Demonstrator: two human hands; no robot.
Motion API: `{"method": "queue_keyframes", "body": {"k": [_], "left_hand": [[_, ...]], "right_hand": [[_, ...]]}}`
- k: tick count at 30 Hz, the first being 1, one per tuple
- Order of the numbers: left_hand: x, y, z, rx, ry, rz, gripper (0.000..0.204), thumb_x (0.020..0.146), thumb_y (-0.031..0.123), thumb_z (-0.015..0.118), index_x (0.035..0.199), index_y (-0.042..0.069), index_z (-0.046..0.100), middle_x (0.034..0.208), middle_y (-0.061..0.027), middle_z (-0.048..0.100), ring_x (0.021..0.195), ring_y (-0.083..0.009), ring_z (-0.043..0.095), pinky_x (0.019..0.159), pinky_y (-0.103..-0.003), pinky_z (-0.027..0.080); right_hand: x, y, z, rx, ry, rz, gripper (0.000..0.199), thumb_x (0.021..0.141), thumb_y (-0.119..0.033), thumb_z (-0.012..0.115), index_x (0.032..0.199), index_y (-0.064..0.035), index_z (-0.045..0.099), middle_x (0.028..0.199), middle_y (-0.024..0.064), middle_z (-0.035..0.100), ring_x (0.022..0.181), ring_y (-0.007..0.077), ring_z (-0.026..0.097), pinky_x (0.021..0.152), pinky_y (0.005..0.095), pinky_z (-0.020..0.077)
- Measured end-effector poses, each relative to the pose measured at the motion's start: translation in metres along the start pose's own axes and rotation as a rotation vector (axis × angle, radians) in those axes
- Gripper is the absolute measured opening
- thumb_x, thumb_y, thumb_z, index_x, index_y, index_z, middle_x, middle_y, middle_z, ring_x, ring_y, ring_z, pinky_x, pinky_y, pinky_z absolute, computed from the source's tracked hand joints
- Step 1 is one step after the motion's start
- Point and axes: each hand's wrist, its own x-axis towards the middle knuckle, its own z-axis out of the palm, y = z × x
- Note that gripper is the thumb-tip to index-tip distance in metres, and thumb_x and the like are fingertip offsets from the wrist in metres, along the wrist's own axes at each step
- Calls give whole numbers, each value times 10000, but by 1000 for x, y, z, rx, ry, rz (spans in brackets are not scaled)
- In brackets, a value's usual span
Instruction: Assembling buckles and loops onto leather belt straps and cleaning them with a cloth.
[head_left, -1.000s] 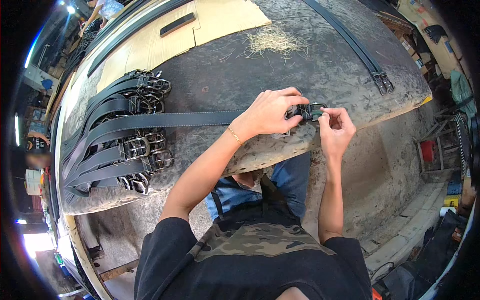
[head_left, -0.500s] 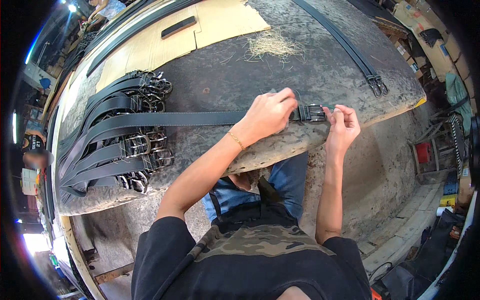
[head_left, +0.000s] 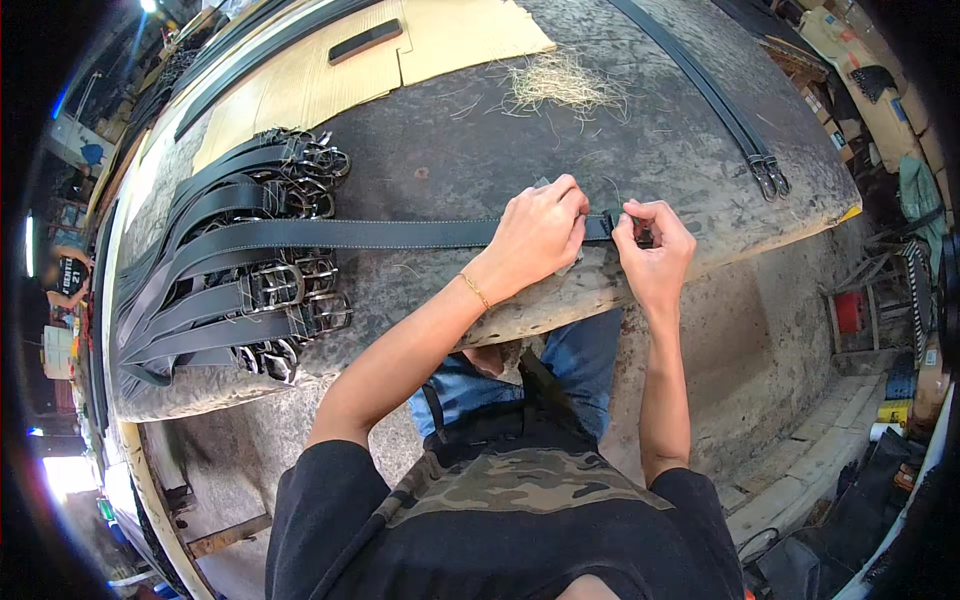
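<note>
A long black belt (head_left: 350, 234) with pale stitching lies flat across the worn grey workbench (head_left: 450, 130). My left hand (head_left: 535, 238) presses down on its right end, fingers curled over the strap. My right hand (head_left: 652, 240) pinches the metal buckle end just beyond it, near the bench's front edge. The buckle itself is mostly hidden under my fingers.
A pile of black belts with metal buckles (head_left: 260, 270) lies at the left. Two more belts (head_left: 745, 135) run along the right. Cardboard sheets (head_left: 330, 75) with a dark flat bar (head_left: 365, 41) and a tuft of straw-coloured fibre (head_left: 555, 85) sit at the back.
Both hands have come closer together at the belt's end. The buckle, visible between them earlier, is now covered by my right fingers.
</note>
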Motion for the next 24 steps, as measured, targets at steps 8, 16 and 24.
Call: {"method": "queue_keyframes", "body": {"k": [8,16,24], "left_hand": [[-1,-1,-2,-19,-7,-15,93,796,65,646,873,27,610,891,-112,592,768,-329,630,671,-420,510],[1,0,-2,-3,-6,1,99,794,63,644,876,23,604,889,-113,586,771,-328,625,677,-418,507],[0,-1,-2,-13,5,-18,91,803,56,631,880,17,603,898,-120,583,750,-325,631,665,-422,509]], "right_hand": [[0,-3,4,-55,8,-83,151,707,89,671,833,16,632,705,108,591,568,176,567,749,297,546],[2,-4,3,-79,3,-101,162,694,89,673,833,16,633,694,114,582,567,188,567,813,319,555],[-2,1,3,79,71,111,134,759,78,666,875,11,657,725,61,613,617,104,574,638,243,492]]}}
